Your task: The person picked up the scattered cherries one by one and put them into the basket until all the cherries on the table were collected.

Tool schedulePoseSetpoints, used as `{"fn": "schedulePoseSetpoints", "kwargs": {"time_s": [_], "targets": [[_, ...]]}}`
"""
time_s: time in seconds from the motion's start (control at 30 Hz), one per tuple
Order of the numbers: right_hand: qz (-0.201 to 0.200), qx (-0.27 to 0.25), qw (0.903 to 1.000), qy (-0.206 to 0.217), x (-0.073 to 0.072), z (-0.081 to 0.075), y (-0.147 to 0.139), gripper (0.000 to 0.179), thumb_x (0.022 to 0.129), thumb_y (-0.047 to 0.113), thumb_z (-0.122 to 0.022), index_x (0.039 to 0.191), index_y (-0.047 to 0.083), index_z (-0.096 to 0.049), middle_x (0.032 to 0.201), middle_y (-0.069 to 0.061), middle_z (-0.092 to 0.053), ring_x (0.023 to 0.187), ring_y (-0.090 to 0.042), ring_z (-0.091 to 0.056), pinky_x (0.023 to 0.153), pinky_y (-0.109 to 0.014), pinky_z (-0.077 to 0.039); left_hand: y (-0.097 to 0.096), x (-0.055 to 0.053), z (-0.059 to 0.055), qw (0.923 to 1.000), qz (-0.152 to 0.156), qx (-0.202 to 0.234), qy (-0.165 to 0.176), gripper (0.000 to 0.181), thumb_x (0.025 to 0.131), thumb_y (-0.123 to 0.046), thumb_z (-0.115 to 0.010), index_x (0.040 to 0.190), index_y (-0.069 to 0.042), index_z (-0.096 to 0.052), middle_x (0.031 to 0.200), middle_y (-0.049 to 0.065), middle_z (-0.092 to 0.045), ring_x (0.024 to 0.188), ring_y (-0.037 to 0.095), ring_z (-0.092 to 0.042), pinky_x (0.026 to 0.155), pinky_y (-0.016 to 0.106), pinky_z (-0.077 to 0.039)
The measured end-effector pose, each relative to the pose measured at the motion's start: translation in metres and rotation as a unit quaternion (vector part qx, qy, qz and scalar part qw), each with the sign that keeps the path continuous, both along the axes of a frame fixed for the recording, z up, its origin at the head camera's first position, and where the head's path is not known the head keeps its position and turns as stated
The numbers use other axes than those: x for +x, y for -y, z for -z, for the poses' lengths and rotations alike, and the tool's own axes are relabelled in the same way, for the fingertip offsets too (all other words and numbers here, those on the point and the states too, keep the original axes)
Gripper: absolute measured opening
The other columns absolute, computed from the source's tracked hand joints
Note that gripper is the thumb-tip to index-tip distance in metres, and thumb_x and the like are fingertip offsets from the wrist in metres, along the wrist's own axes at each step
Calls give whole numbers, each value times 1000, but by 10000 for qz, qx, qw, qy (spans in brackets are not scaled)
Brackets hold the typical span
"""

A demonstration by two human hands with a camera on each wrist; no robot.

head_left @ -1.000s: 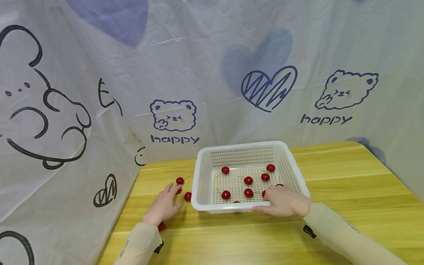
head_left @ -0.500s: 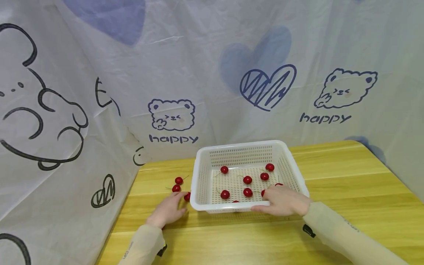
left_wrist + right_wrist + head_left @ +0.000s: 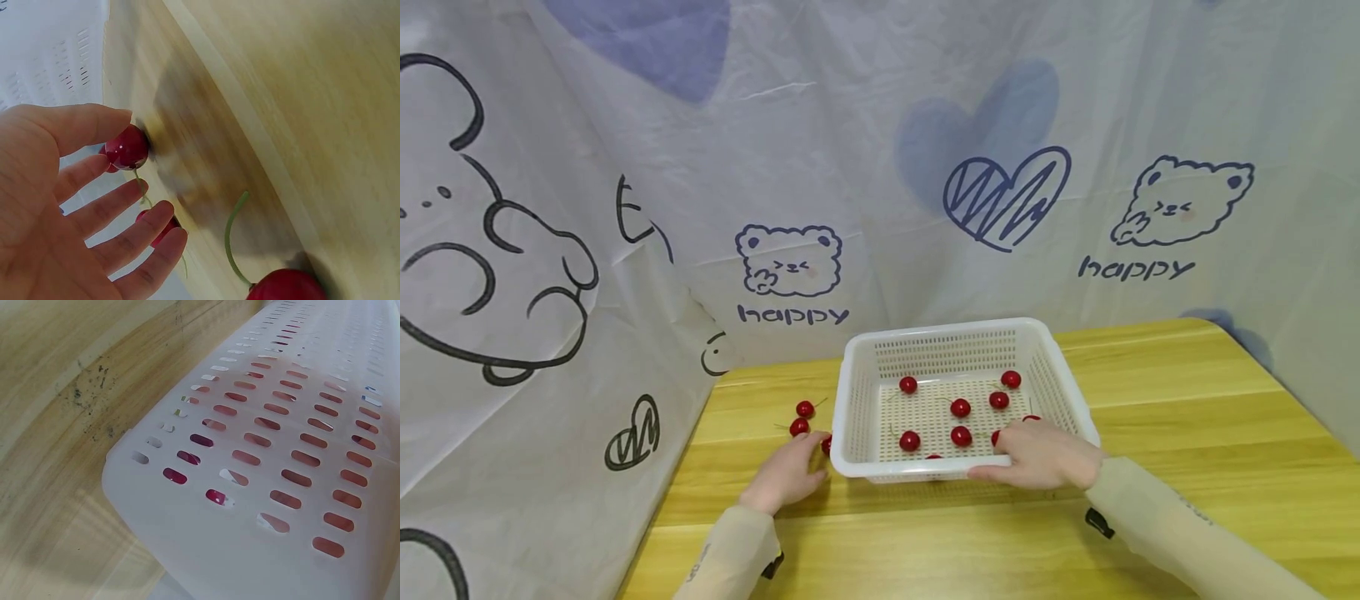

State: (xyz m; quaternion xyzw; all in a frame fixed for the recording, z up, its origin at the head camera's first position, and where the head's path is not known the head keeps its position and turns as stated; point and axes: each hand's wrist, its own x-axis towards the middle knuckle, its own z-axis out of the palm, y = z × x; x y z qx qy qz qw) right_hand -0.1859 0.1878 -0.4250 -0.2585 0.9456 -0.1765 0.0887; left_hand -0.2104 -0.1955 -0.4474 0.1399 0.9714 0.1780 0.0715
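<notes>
In the head view, a white plastic basket (image 3: 887, 472) holds several red cherries (image 3: 961, 436) with stems. My right hand (image 3: 1047, 454) grips its near right rim, thumb outside and fingers inside. Through the basket's slots (image 3: 306, 457) in the right wrist view, parts of those fingers show. Just left of the basket, my left hand (image 3: 786, 472) reaches a cherry (image 3: 827, 446) lying by the wall. Its thumb and index tips stand about that cherry (image 3: 127, 148) in the left wrist view, the other fingers spread loosely; no firm pinch shows.
Two more cherries, one farther (image 3: 805, 409) and one nearer (image 3: 799, 427), lie beyond my left hand. Another cherry (image 3: 287, 286) with a green stem lies at the bottom of the left wrist view. A printed cloth (image 3: 880, 167) hangs behind the wooden table (image 3: 970, 542).
My left hand has moved right and slightly nearer, away from the two farther cherries to the one beside the basket. My right hand keeps its hold on the rim.
</notes>
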Motion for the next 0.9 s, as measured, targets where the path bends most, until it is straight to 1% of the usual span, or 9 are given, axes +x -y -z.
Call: {"fn": "schedulePoseSetpoints", "kwargs": {"time_s": [0.27,0.5,0.67,0.9], "targets": [[8,-42,10000,47,0,1,0,59,89,76,-51,58,26,-43,53,13,-33,46,-2,-30,45,-21,-26,-3,-2,2,9999,9,-49,-95,61,86,-13,-76,142,-6,-52,140,19,-60,126,41,-60,102,60,-49],[13,-41,10000,44,-1,2,0,60,89,76,-50,58,26,-43,53,13,-32,46,-2,-30,45,-21,-26,-5,-5,9,10000,11,40,-88,63,85,-11,-77,142,-4,-51,139,18,-60,127,40,-59,103,59,-49],[16,-32,10000,19,-1,2,0,60,89,76,-50,58,25,-44,53,13,-33,46,-2,-30,45,-21,-26,-6,-6,12,9997,111,21,-199,63,83,-9,-78,140,-3,-52,137,19,-61,125,41,-60,102,59,-49],[12,-5,10000,-25,-2,4,-1,60,89,77,-50,58,25,-43,53,14,-33,45,-2,-30,45,-21,-26,-8,-4,14,9989,259,-18,-399,55,82,-8,-79,132,-6,-57,128,17,-66,118,39,-63,98,58,-52]]}}
